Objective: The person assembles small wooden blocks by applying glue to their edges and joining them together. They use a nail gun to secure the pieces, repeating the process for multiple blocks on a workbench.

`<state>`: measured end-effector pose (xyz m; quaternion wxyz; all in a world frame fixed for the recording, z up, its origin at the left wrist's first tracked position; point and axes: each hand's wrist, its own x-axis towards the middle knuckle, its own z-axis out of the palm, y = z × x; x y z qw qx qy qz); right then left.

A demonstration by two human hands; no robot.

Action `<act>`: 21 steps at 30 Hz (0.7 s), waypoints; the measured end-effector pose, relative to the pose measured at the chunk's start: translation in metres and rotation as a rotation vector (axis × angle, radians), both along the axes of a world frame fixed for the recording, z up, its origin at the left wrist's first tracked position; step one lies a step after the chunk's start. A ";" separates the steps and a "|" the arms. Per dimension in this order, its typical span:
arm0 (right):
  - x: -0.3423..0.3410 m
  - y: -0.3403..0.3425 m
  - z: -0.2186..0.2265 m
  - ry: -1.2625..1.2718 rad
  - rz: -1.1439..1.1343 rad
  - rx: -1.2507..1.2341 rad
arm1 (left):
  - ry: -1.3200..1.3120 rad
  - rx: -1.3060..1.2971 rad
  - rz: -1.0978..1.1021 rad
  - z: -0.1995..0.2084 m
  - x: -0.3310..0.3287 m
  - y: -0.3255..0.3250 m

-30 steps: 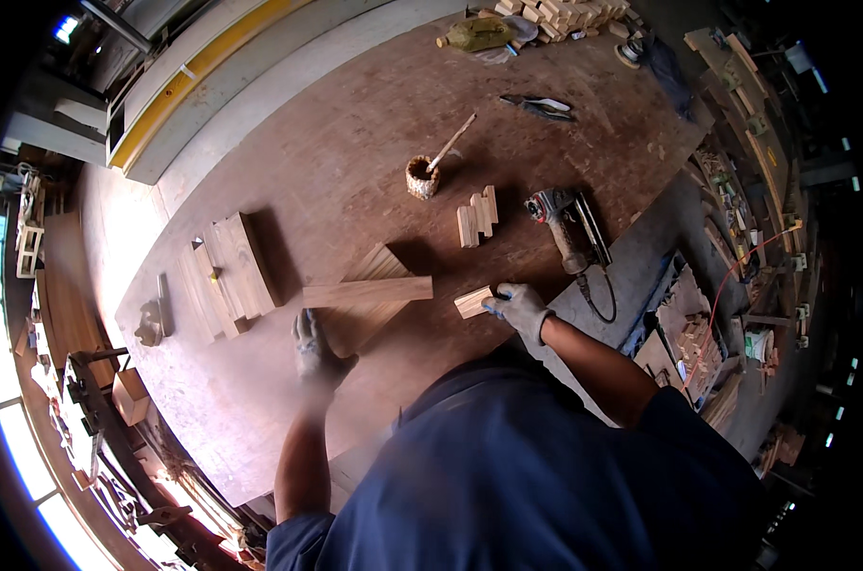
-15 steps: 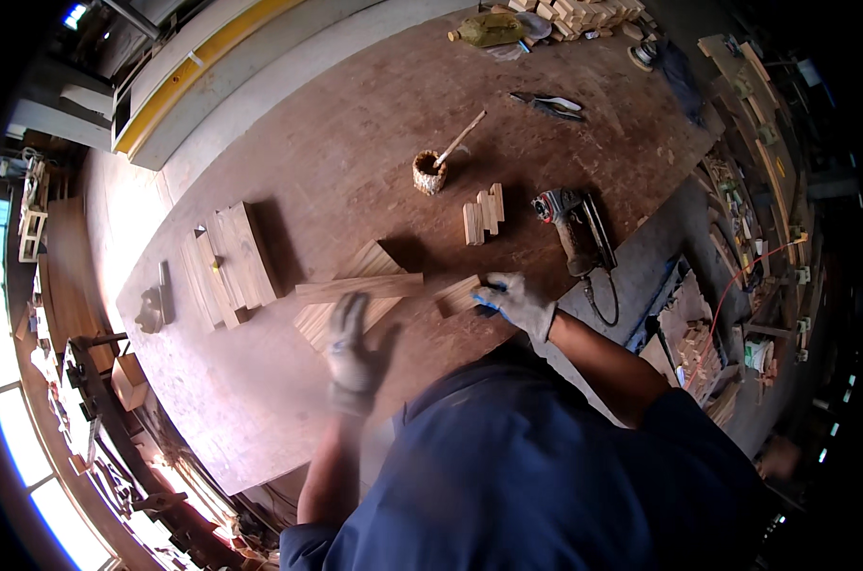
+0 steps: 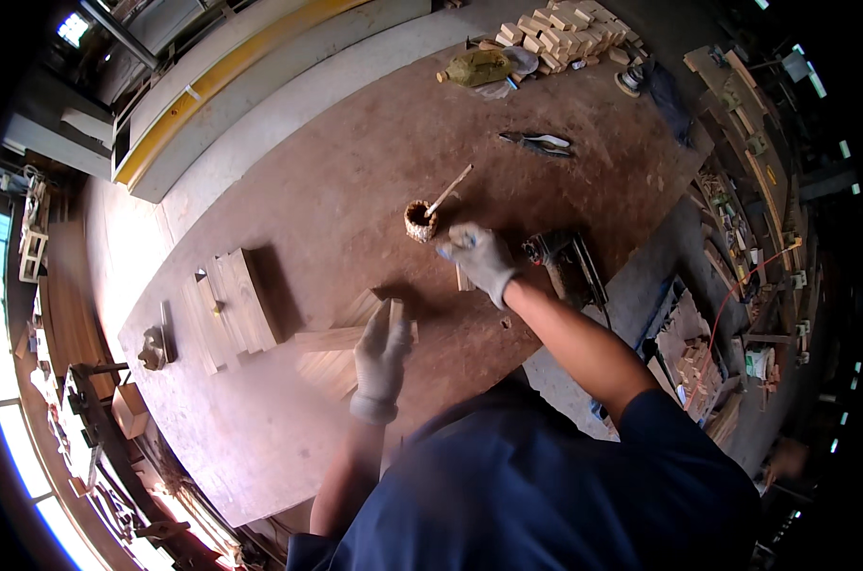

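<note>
Your pot [image 3: 419, 223], pale and rough-sided with a dark open mouth, stands upright, 1 wooden stick [image 3: 448, 190] leaning out of it toward the right. Nearer you than the pot and left of it, 1 wide brown-grained board [image 3: 327, 371] lies at a slant under 1 long narrow strip [image 3: 329, 339], whose right part your left hand [image 3: 382, 364] covers. At those fingertips 1 small pale piece [image 3: 395, 310] shows. On the pot's near side, slightly right, 1 pale block [image 3: 464, 280] is partly hidden by your right hand [image 3: 482, 259].
</note>
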<state>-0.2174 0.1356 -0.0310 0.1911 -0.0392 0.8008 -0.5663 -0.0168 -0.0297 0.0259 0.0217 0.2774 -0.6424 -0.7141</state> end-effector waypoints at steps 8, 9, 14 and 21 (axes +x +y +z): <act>-0.076 -0.034 -0.024 0.243 0.002 0.170 | -0.021 0.384 0.176 -0.012 0.003 -0.008; -0.072 -0.036 -0.007 0.225 0.072 0.257 | -0.028 0.425 0.203 -0.011 0.005 -0.010; -0.049 -0.027 0.029 0.309 0.173 0.444 | -0.044 0.520 0.186 -0.009 0.008 -0.011; -0.026 -0.016 0.038 0.448 0.169 0.333 | 0.106 0.260 0.002 -0.031 0.008 -0.012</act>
